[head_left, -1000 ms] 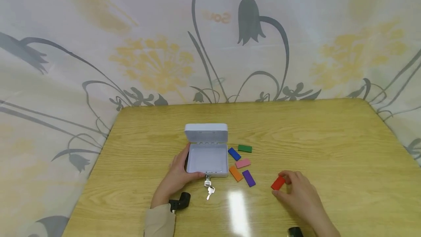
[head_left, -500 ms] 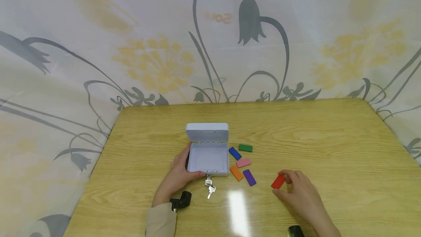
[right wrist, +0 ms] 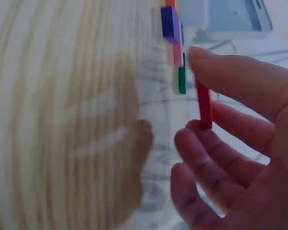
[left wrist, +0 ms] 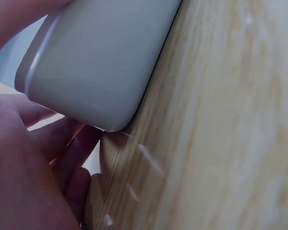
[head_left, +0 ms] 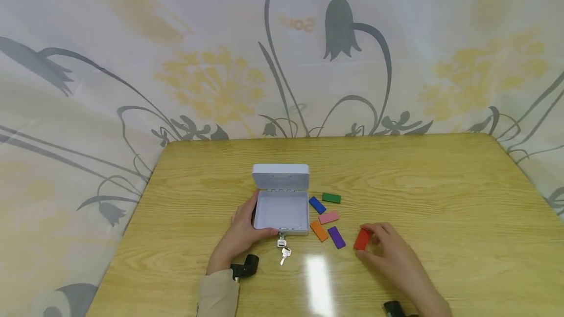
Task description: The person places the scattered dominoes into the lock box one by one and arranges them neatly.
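A small white metal box [head_left: 282,233] stands on the table with its lid [head_left: 280,176] raised and no contents visible inside. My left hand [head_left: 241,230] holds its left side, thumb along the front edge; in the left wrist view the box's pale wall [left wrist: 101,62] is beside the fingers. Two keys [head_left: 284,249] hang from the front lock. Between the thumb and fingers of my right hand [head_left: 389,248] is a red block [head_left: 362,239], pinched and seen edge-on in the right wrist view. Purple [head_left: 337,237], orange [head_left: 319,231], pink [head_left: 328,217], blue [head_left: 317,205] and green [head_left: 331,197] blocks lie right of the box.
The wooden table [head_left: 432,180] spreads out around the box, bordered by a flower-printed cloth [head_left: 211,28] at the back and sides. Black wrist-worn devices show near the left wrist [head_left: 246,267] and the right wrist [head_left: 393,308].
My right hand has carried the red block a little left, closer to the purple one, and the block has turned more upright in view. The whole head view has shifted slightly; the left hand keeps its hold.
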Motion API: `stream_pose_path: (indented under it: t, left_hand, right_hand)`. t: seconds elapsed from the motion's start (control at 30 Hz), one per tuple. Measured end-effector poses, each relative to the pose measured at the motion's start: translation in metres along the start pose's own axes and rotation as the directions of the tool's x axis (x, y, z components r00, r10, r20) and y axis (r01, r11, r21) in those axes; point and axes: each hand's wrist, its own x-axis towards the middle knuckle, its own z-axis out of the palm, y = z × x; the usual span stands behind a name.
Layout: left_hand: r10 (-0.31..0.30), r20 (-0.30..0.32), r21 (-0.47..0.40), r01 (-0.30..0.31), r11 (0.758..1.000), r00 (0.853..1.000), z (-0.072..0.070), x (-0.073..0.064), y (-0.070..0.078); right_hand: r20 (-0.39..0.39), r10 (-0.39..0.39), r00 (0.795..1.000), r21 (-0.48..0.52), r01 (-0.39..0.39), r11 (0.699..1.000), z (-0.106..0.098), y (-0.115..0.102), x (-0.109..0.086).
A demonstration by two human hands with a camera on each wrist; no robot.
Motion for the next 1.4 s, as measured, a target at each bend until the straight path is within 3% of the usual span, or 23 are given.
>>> stream_pose_path:
  t: [0.2,0.43,1.03,1.4]
  left_hand:
    - [-0.009,0.007,-0.037,0.009,0.999,1.0,-0.002,-0.001,0.0]
    - [0.01,0.024,-0.045,-0.009,0.999,1.0,-0.002,0.0,0.002]
    - [-0.005,0.017,0.021,0.005,1.0,1.0,-0.003,-0.001,0.004]
    - [0.04,0.029,0.03,-0.041,0.999,0.999,-0.003,-0.001,0.001]
  right_hand:
    - [-0.045,-0.102,0.994,-0.014,0.102,0.995,0.005,-0.023,0.011]
    - [-0.09,-0.213,0.973,-0.033,0.211,0.977,0.005,-0.041,0.027]
    - [0.033,-0.207,0.978,0.056,0.205,0.977,0.023,-0.09,0.063]
    - [0.026,-0.34,0.94,0.031,0.34,0.94,0.042,-0.101,0.08]
